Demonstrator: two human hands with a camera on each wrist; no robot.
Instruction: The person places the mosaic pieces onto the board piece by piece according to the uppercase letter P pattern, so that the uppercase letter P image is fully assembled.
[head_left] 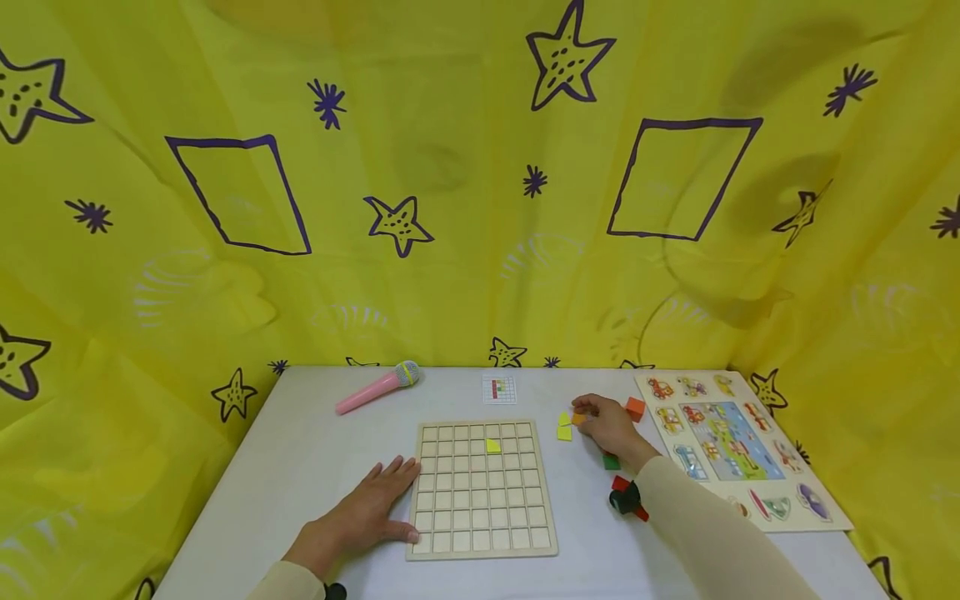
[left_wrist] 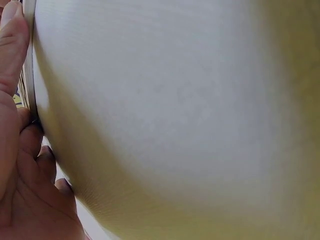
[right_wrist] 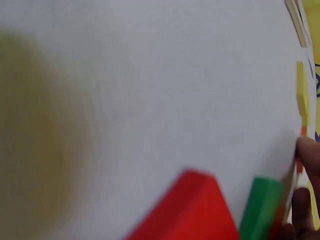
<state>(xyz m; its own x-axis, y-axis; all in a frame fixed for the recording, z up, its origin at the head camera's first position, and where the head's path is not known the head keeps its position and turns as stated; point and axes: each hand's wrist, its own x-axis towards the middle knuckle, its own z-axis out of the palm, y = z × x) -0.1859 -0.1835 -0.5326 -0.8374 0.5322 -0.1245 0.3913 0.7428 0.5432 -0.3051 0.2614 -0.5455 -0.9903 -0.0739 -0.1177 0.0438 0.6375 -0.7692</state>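
At the near side of a white-covered table, a person in cream sleeves (head_left: pixel 720 508) works with both hands around a pale wooden board ruled into square cells (head_left: pixel 482 553), the centre of the clock, with twelve at its far edge. The left hand (head_left: pixel 367 512), open with fingers spread and thumb extended, rests against the board between eight and nine o'clock. Red block surfaces (head_left: pixel 641 513) show near three o'clock, partly hidden by a black wrist camera (head_left: pixel 625 499); a green block (head_left: pixel 611 462) sits just beyond. Farther out at three lies a pale puzzle board with vehicle pictures (head_left: pixel 735 450). Toward twelve inside the grid, a flat yellow piece (head_left: pixel 492 447) occupies one cell, second row from the far side. At two o'clock the right hand (head_left: pixel 611 427), fingers curled, pinches a small orange piece (head_left: pixel 577 419) on the table, beside small yellow pieces (head_left: pixel 564 432); an orange-red block (head_left: pixel 635 408) stands past the knuckles. Between ten and eleven rests a pink microphone with silver mesh head (head_left: pixel 375 390); at twelve, a white card with coloured grid (head_left: pixel 498 389). Yellow star-printed fabric (head_left: pixel 465 283) hangs behind.
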